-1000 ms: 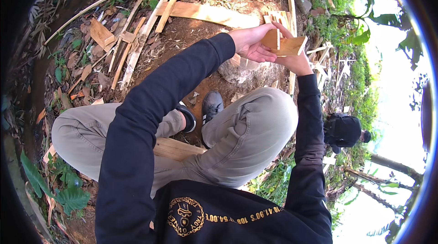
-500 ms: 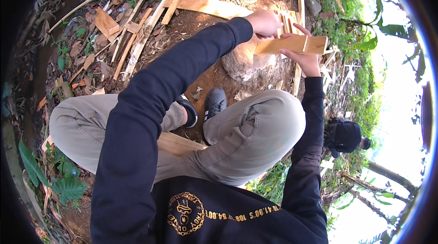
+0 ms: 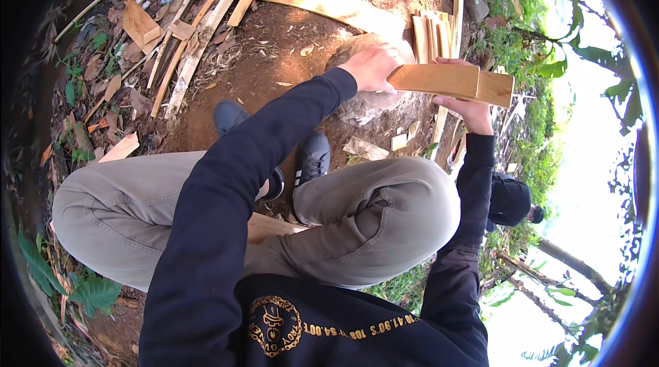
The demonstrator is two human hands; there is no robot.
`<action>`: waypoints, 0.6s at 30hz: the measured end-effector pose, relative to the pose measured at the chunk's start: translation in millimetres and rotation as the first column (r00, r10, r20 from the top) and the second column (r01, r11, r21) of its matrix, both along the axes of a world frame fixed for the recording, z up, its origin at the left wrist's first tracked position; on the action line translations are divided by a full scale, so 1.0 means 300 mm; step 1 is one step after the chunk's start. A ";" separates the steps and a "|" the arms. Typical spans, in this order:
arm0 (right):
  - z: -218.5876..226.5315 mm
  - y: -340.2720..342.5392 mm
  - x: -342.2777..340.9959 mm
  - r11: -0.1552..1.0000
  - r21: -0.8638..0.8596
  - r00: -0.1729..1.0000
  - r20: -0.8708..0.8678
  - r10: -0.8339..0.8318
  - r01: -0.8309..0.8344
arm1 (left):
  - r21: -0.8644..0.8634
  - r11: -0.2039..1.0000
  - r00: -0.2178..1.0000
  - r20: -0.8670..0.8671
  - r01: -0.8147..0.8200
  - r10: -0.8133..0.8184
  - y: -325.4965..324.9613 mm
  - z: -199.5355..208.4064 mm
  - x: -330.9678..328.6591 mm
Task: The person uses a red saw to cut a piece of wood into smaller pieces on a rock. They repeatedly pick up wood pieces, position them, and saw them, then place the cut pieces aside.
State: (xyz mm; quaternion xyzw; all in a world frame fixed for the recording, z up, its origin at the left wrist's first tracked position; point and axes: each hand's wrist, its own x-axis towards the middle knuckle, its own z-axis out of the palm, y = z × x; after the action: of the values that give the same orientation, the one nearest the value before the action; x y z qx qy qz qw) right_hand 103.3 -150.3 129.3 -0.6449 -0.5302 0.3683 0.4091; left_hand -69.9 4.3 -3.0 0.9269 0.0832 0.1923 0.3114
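Two flat pale wooden boards, one overlapping the other, are held over a rounded stone (image 3: 357, 107). My left hand (image 3: 374, 68) is closed at the left end of the front wooden board (image 3: 436, 81); its fingertips are partly hidden. Toward the other end, my right hand (image 3: 469, 107) grips both pieces, with the thumb and fingers at opposite edges. The back wooden board (image 3: 495, 88) sticks out to the right past the front one. Just beyond the hands lies a stack of narrow wooden slats (image 3: 431, 34).
A long plank (image 3: 316, 3) lies on the soil ahead. Several strips and offcuts (image 3: 180, 51) are scattered among leaves at the left. Small wood chips (image 3: 365, 148) lie near my knee. A person in dark clothing (image 3: 509, 199) is farther off at the right.
My left hand has drawn back from beside the slat stack to the boards' left end. The boards and my right hand have shifted right and slightly down. The view has also moved a little.
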 end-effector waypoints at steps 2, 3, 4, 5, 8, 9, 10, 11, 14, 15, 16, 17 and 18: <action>-0.030 -0.019 0.007 0.999 -0.028 0.998 0.050 -0.040 0.041 | 0.009 1.000 0.998 0.065 -0.004 0.004 -0.005 0.002 -0.007; -0.042 -0.026 0.008 0.998 -0.028 0.996 0.070 -0.057 0.059 | 0.020 1.000 0.992 0.129 -0.011 0.009 -0.011 0.001 -0.015; -0.050 -0.033 0.010 0.998 -0.029 0.996 0.065 -0.062 0.064 | 0.031 0.999 0.981 0.193 -0.020 0.013 -0.014 0.003 -0.017; -0.059 -0.030 0.001 0.998 -0.031 0.997 0.055 -0.060 0.062 | -0.016 1.000 0.987 0.161 -0.011 0.013 -0.011 -0.005 -0.017; -0.064 -0.011 -0.018 0.996 -0.041 0.994 0.082 -0.078 0.082 | 0.060 0.997 0.981 0.189 -0.052 0.040 -0.012 -0.014 -0.009; -0.061 -0.002 -0.025 0.995 -0.047 0.992 0.094 -0.080 0.085 | 0.076 0.995 0.982 0.185 -0.058 0.043 -0.011 -0.012 -0.011; -0.061 0.004 -0.029 0.995 -0.053 0.991 0.107 -0.082 0.088 | 0.093 0.994 0.982 0.182 -0.064 0.046 -0.009 -0.010 -0.012; -0.062 0.004 -0.024 0.995 -0.057 0.988 0.131 -0.079 0.087 | 0.110 0.992 0.982 0.183 -0.068 0.047 -0.007 -0.011 -0.007; -0.065 -0.011 -0.005 0.994 -0.059 0.980 0.184 -0.080 0.093 | 0.151 0.985 0.971 0.237 -0.079 0.041 -0.009 -0.018 0.001; -0.063 -0.021 -0.004 0.993 -0.055 0.978 0.190 -0.089 0.101 | 0.142 0.987 0.973 0.229 -0.076 0.042 -0.011 -0.022 0.008; -0.061 -0.028 0.000 0.993 -0.050 0.975 0.197 -0.099 0.111 | 0.132 0.989 0.974 0.221 -0.072 0.041 -0.014 -0.025 0.017; -0.070 -0.025 0.002 0.995 -0.037 0.954 0.288 -0.080 0.094 | 0.123 0.990 0.978 0.205 -0.071 0.045 -0.014 -0.031 0.012; -0.079 -0.026 0.003 0.994 -0.041 0.969 0.231 -0.091 0.103 | 0.118 0.989 0.975 0.215 -0.083 0.057 -0.014 -0.037 0.008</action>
State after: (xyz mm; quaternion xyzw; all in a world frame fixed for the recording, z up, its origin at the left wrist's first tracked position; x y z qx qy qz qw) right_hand 104.1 -158.1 105.7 -0.7187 -0.5319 0.2848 0.3456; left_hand -67.6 0.0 -14.2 0.9156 0.0700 0.3052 0.2522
